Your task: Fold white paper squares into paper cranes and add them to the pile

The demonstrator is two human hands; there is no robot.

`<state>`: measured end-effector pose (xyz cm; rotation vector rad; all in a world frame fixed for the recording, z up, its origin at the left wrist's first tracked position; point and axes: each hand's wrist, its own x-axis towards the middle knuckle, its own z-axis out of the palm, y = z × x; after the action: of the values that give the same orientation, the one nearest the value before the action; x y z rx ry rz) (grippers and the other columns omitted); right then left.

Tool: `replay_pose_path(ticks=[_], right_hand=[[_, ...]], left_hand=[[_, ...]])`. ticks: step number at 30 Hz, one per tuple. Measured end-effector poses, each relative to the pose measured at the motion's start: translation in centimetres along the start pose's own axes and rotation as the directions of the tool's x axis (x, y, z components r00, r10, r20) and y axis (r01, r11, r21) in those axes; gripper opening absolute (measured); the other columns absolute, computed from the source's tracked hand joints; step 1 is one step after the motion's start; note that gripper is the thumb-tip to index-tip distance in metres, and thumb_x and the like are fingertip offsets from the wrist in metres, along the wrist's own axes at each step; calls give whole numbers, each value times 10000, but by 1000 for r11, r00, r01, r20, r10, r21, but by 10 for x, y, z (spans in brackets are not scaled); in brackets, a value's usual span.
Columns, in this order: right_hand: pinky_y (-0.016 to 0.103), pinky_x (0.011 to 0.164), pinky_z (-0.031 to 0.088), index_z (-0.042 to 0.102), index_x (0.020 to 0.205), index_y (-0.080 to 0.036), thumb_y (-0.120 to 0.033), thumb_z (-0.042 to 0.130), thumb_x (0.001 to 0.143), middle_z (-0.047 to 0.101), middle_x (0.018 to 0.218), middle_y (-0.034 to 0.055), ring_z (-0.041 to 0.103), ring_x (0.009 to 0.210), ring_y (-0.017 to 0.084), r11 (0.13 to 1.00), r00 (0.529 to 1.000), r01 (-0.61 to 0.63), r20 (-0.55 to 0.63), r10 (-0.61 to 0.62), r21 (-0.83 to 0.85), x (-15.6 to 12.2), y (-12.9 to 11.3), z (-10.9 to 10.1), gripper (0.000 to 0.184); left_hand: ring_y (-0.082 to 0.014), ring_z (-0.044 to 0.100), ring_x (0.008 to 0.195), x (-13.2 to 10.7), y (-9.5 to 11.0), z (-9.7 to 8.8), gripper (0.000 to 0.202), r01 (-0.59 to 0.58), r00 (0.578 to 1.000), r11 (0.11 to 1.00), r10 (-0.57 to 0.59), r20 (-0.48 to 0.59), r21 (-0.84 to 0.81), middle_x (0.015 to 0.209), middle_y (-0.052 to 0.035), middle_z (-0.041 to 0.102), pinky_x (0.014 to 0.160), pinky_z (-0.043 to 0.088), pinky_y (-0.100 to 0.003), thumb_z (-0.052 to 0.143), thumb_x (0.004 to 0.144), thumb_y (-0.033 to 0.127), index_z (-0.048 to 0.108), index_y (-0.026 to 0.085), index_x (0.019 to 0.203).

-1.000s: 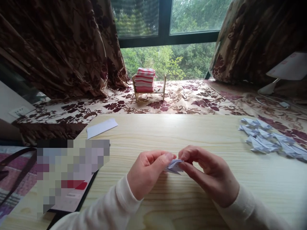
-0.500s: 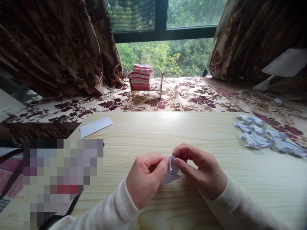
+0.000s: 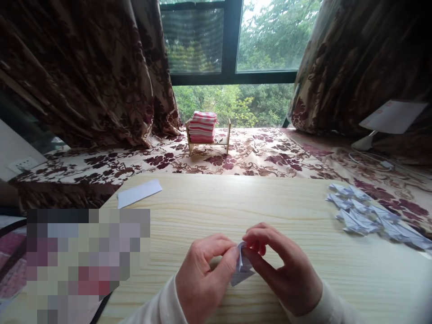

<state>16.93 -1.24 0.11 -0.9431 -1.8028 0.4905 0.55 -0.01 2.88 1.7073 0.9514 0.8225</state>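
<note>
Paper [image 3: 240, 273], pale, creased and pointed, was pinched by fingers of left hand [image 3: 206, 275] and right hand [image 3: 290, 272], its fold steeper than a second earlier.

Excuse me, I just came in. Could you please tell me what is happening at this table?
A person is handling a small folded paper above the wooden table. The left hand and the right hand both hold it by the fingertips, near its upper part. Several folded paper pieces lie grouped on the right side of the table, and a flat white strip lies toward the far left.
</note>
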Motion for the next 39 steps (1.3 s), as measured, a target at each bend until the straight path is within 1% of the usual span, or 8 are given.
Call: replay_pose_path(ticks=[8,12,17,21,26,29,35,39], right_hand=[[229,518,446,553,871,-194,-73,526,798,560,754,17,512,614,105,999,999,-37,7,37,23,1,-1,0,144],[227,516,454,566,904,-192,-71,539,793,568,774,23,519,614,103,999,1000,-22,-5,22,26,2,0,0,167],[213,538,475,590,916,-185,-45,540,785,574,794,32,535,643,100,1000,1000,13,0,-13,22,4,-1,-1,198],[220,548,489,603,928,-185,-42,533,786,583,792,37,556,658,111,999,1000,20,3,-20,25,4,-3,-2,213],[231,552,503,614,938,-197,-54,532,789,598,802,43,580,673,126,999,999,33,-4,-33,4,4,-4,-3,221],[233,552,508,612,945,-208,-57,530,793,596,802,42,580,668,125,999,999,39,-2,-39,8,4,-4,-3,230],[243,558,501,615,925,-188,-62,536,801,584,780,44,573,669,125,998,999,36,-6,-35,46,3,-3,-3,194],[232,537,483,619,903,-174,-76,535,805,581,767,43,556,641,114,997,1000,14,-11,-13,71,6,-3,-4,162]], left_hand=[[-155,560,713,1,-1,-1,344,17,999,999,-16,35,-36,714,-44,607,686,440,-251,432,886,308,691,135,740],[-163,573,741,1,0,-2,297,35,999,998,-34,25,-52,742,-44,631,710,438,-251,475,865,306,705,142,776],[-155,550,700,1,0,-3,335,64,998,992,-60,36,-105,703,-34,619,669,431,-249,464,867,348,706,141,765],[-154,550,703,2,0,-2,273,108,994,990,-105,36,-87,713,-34,626,646,424,-240,508,843,314,715,143,791],[-152,545,688,2,2,-2,322,89,995,988,-85,44,-125,700,-34,624,647,427,-247,484,853,352,716,140,786],[-152,557,689,1,2,-2,271,113,993,989,-110,33,-100,711,-32,635,636,437,-243,521,833,326,720,148,786],[-153,609,785,-3,-1,0,136,-81,996,994,84,-35,73,797,-21,676,727,464,-225,575,799,216,709,189,802],[-147,620,790,-3,-1,0,134,-181,981,966,190,-29,187,822,-36,680,744,474,-224,565,803,187,699,179,809]])
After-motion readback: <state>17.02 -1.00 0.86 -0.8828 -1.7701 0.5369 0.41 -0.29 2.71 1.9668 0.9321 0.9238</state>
